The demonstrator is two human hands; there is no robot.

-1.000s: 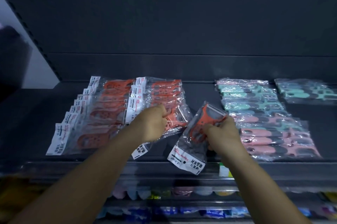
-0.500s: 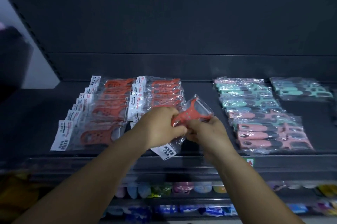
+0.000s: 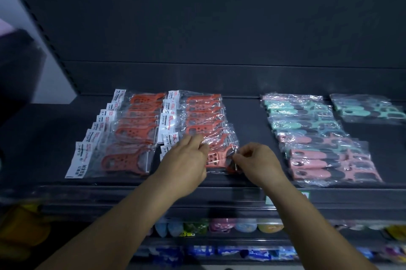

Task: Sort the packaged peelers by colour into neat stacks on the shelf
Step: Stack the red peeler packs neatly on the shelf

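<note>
Two overlapping rows of orange packaged peelers lie on the dark shelf (image 3: 252, 129): a left row (image 3: 125, 137) and a middle row (image 3: 202, 113). At the front of the middle row lies one orange peeler packet (image 3: 217, 159). My left hand (image 3: 184, 159) pinches its left part and my right hand (image 3: 257, 162) pinches its right end, both resting on the shelf. To the right lies a row of teal peelers (image 3: 301, 115) running into pink peelers (image 3: 329, 159). A separate teal stack (image 3: 367, 109) sits at the far right.
The shelf's front lip (image 3: 219, 190) runs just under my wrists. A lower shelf holds small colourful goods (image 3: 219, 225) and blue packets (image 3: 197, 250). A dark back panel rises behind the rows. A dark blurred object (image 3: 17, 67) hangs at the left.
The orange packet, held up in the air by my right hand, went down and left onto the front of the middle orange row. Both hands now hold it flat there.
</note>
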